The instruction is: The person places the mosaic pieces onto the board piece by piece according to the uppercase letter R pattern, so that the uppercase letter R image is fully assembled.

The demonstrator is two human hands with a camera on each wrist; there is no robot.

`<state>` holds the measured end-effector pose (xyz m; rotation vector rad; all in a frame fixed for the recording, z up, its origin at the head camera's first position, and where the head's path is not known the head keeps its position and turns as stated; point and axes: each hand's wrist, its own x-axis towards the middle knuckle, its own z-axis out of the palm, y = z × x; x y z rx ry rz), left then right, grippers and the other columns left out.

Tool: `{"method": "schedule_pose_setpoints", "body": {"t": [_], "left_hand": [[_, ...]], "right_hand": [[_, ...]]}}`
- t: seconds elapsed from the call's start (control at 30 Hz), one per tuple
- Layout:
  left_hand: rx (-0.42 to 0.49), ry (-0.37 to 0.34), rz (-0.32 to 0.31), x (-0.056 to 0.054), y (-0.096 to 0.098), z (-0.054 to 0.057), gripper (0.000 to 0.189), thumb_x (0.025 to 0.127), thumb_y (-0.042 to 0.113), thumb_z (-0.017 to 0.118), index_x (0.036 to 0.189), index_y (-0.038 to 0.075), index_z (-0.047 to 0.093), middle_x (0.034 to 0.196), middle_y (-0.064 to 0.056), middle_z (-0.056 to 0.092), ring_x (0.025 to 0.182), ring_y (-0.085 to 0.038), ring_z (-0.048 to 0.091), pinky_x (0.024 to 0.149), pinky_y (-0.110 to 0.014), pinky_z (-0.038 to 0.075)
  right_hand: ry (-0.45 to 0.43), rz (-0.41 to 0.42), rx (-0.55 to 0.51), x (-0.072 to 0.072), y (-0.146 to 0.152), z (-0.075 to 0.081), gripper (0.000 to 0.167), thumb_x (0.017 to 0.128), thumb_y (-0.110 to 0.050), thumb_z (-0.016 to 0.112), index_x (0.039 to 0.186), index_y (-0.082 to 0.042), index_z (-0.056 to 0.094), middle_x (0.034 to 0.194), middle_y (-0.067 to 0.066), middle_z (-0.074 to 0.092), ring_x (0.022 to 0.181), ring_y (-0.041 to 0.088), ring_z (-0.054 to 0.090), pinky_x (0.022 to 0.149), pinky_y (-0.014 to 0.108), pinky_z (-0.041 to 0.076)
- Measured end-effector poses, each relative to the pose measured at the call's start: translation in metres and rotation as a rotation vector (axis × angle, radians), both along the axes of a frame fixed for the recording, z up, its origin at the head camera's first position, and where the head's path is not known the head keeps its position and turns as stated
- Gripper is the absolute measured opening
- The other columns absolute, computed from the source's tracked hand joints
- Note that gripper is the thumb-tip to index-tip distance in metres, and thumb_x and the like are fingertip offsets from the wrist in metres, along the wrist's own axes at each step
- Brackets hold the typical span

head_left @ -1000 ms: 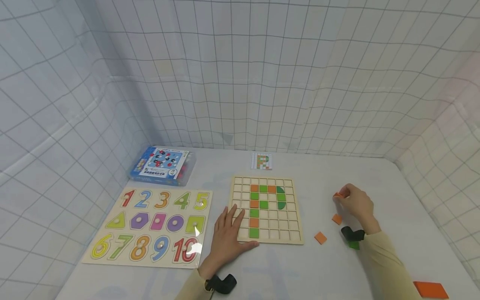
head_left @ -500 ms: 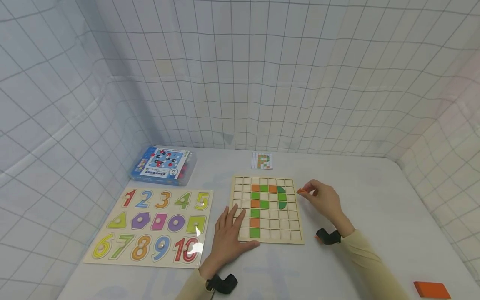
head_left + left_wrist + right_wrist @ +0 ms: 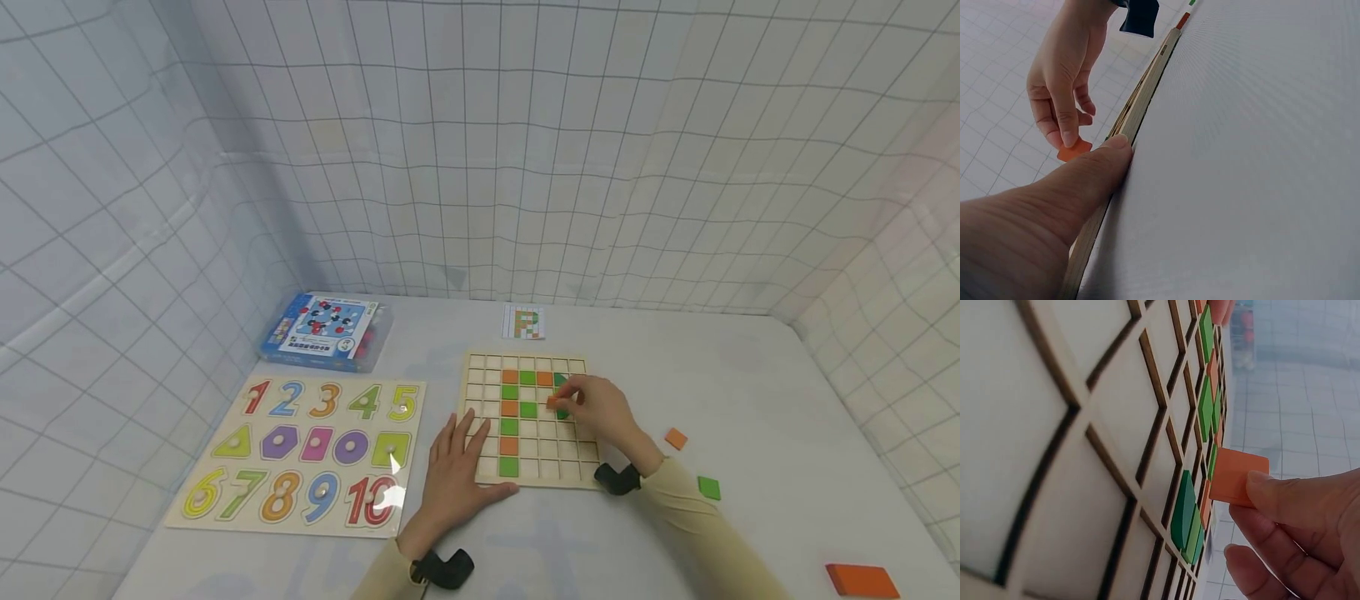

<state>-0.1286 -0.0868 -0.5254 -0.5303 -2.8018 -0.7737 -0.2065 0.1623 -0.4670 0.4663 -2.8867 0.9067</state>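
Observation:
A wooden grid board (image 3: 540,483) lies in the middle of the table with orange and green square tiles in its cells, plus dark green rounded ones at the right. My right hand (image 3: 603,412) is over the board's right part, pinching an orange square tile (image 3: 1238,477) between thumb and fingers. In the right wrist view that tile is tilted just over the cells, near a dark green rounded tile (image 3: 1183,509). My left hand (image 3: 453,479) rests with spread fingers on the board's lower left corner; its thumb (image 3: 1094,169) lies along the near edge.
Right of the board lie a loose orange tile (image 3: 676,438) and a green tile (image 3: 708,487). A pattern card (image 3: 523,322) lies behind the board. To the left are a number puzzle (image 3: 292,454) and a boxed set (image 3: 326,331). An orange block (image 3: 862,580) sits front right.
My right hand has moved left from the loose tiles to over the board, carrying an orange tile. The other loose tiles at the right show again. My left hand has stayed put.

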Motion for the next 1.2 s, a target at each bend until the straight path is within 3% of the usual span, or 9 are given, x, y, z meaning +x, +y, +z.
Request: {"method": "schedule_pose_setpoints", "body": {"t": [0.33,0.73,0.97,1.2], "left_hand": [[0.023,0.014,0.001,0.001,0.001,0.000,0.098,0.067,0.060,0.076,0.142,0.006,0.044,0.149,-0.017,0.028,0.137,-0.041,0.017,0.106,-0.055,0.018],[0.023,0.014,-0.003,0.001,0.001,0.000,0.099,0.066,0.062,0.075,0.142,0.006,0.043,0.150,-0.017,0.027,0.137,-0.041,0.016,0.106,-0.055,0.017],[0.026,0.012,-0.002,0.001,0.001,0.000,0.099,0.066,0.061,0.076,0.143,0.007,0.043,0.150,-0.017,0.027,0.138,-0.041,0.015,0.107,-0.055,0.017],[0.016,0.016,-0.002,0.001,0.001,0.002,0.099,0.066,0.061,0.076,0.143,0.007,0.043,0.150,-0.017,0.027,0.137,-0.041,0.016,0.107,-0.055,0.017]], "right_hand": [[-0.065,0.014,0.023,0.001,-0.016,0.000,0.006,0.083,-0.019,0.075,0.083,-0.014,0.071,0.079,-0.006,0.065,0.061,0.009,0.048,0.055,0.028,0.042],[-0.058,0.020,0.048,-0.003,-0.014,0.000,0.005,0.082,-0.016,0.075,0.080,-0.013,0.072,0.074,-0.008,0.062,0.060,0.011,0.047,0.055,0.029,0.040],[0.016,0.053,0.103,-0.004,-0.015,-0.003,0.006,0.082,-0.016,0.076,0.082,-0.010,0.075,0.080,-0.006,0.064,0.084,0.020,0.053,0.073,0.037,0.045],[0.105,0.096,0.200,-0.002,-0.013,-0.003,0.006,0.080,-0.018,0.077,0.084,-0.014,0.077,0.087,-0.001,0.059,0.078,0.018,0.046,0.065,0.034,0.040]]}}
